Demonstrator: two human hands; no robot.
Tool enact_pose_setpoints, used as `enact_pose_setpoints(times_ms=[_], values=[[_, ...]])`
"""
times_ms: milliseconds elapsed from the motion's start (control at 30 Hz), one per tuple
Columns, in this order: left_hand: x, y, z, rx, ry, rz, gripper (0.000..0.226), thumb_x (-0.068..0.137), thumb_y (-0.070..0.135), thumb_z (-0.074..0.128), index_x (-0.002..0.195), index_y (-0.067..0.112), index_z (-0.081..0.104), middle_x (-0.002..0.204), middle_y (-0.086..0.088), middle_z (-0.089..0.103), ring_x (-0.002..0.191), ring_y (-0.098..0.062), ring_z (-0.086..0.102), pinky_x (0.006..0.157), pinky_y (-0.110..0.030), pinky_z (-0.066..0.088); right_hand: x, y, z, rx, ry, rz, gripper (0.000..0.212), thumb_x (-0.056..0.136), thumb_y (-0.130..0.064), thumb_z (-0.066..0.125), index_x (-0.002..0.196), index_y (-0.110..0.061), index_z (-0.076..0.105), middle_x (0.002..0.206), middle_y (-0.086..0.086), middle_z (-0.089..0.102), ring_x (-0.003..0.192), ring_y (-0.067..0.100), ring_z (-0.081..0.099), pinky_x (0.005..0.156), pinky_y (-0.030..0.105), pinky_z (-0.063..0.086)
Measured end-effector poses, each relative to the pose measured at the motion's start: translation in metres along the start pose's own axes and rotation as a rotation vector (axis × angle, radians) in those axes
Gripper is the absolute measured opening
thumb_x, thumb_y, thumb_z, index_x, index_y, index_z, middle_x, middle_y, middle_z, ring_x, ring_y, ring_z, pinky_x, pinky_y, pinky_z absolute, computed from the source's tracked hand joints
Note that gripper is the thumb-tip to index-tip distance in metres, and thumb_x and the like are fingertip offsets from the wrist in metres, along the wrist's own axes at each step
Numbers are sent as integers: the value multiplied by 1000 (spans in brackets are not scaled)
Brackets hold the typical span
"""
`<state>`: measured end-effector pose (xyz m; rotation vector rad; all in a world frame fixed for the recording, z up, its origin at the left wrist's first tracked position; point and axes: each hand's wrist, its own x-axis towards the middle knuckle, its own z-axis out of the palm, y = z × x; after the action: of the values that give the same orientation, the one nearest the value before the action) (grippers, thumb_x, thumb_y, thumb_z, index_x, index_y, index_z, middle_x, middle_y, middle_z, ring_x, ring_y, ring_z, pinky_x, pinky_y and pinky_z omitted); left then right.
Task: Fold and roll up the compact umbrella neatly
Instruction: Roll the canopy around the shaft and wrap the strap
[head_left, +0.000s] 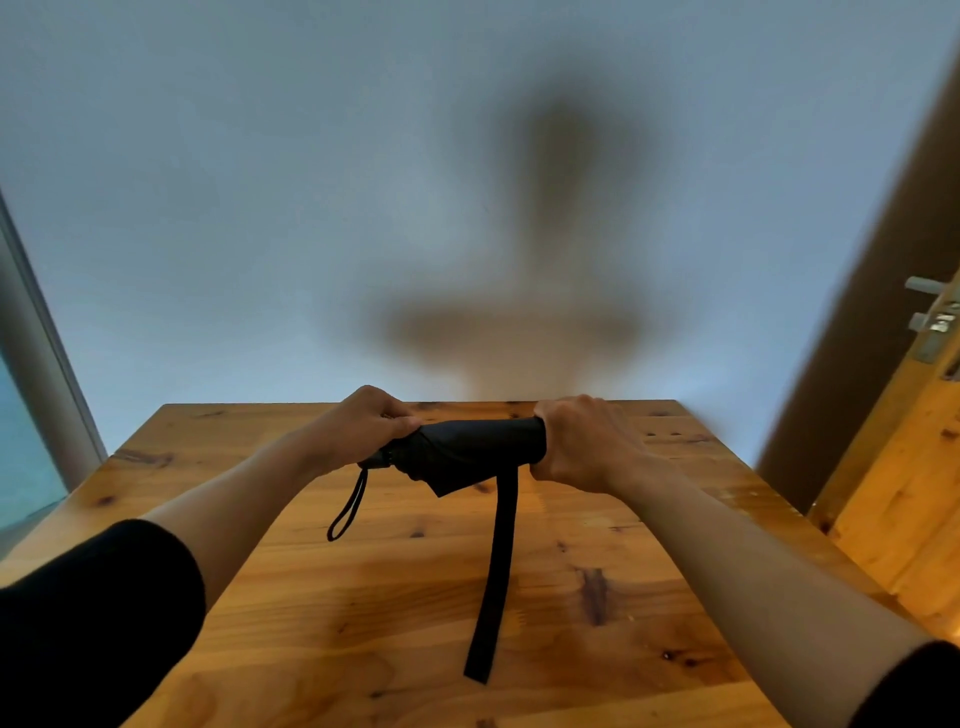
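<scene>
A black compact umbrella (470, 449) is held level above the wooden table (395, 597), its canopy wrapped around the shaft. My left hand (363, 423) grips the handle end. My right hand (584, 441) closes around the opposite end of the rolled canopy. A long black closure strap (496, 582) hangs straight down from the canopy toward the table. A thin wrist loop (349, 506) dangles below the handle. One canopy fold (447, 480) sticks out under the roll.
The table's far edge meets a pale wall (363, 208) with a soft shadow on it. A wooden door (914, 467) with a metal handle (930, 312) stands at the right. A window frame (36, 353) rises at the left.
</scene>
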<state>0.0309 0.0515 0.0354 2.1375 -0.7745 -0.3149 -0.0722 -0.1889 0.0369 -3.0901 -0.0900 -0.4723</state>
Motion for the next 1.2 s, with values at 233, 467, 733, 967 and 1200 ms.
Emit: enact_pose_setpoints(times_ms=[233, 467, 733, 967, 1200], values=[[-1, 9, 9, -31, 79, 145, 24, 93, 0, 48, 101, 16, 64, 99, -5, 65, 84, -20, 63, 67, -27, 51, 3, 1, -3, 38, 1, 16, 35, 77, -32, 79, 106, -17, 66, 89, -2, 67, 79, 15, 62, 74, 31, 57], [-6, 2, 8, -45, 122, 173, 14, 89, 6, 66, 85, 18, 72, 88, -9, 73, 87, -21, 70, 75, -31, 56, 1, -2, -1, 49, -16, 53, 33, 75, -35, 79, 101, -18, 66, 82, -4, 65, 75, 14, 62, 68, 29, 56], [5, 13, 32, 366, 601, -25, 17, 89, 39, 60, 92, 25, 70, 105, -2, 58, 108, -25, 45, 87, -38, 28, 9, -13, 4, -20, 69, 128, 32, 78, -34, 75, 101, -15, 63, 85, 0, 65, 77, 19, 62, 71, 37, 58], [16, 37, 40, -261, 636, -695, 99, 66, 64, 75, 129, 5, 27, 127, -22, 36, 118, -37, 39, 100, -46, 43, 7, -24, 9, -90, 236, 204, 25, 87, -31, 68, 102, -13, 60, 88, 2, 64, 75, 17, 57, 65, 29, 52], [22, 47, 50, -771, 428, -536, 92, 66, 60, 79, 130, 6, 42, 90, -12, 68, 66, -25, 67, 48, -30, 53, 11, -36, 12, -153, 352, 178, 24, 89, -30, 65, 104, -11, 61, 93, 7, 68, 80, 23, 63, 66, 31, 48]])
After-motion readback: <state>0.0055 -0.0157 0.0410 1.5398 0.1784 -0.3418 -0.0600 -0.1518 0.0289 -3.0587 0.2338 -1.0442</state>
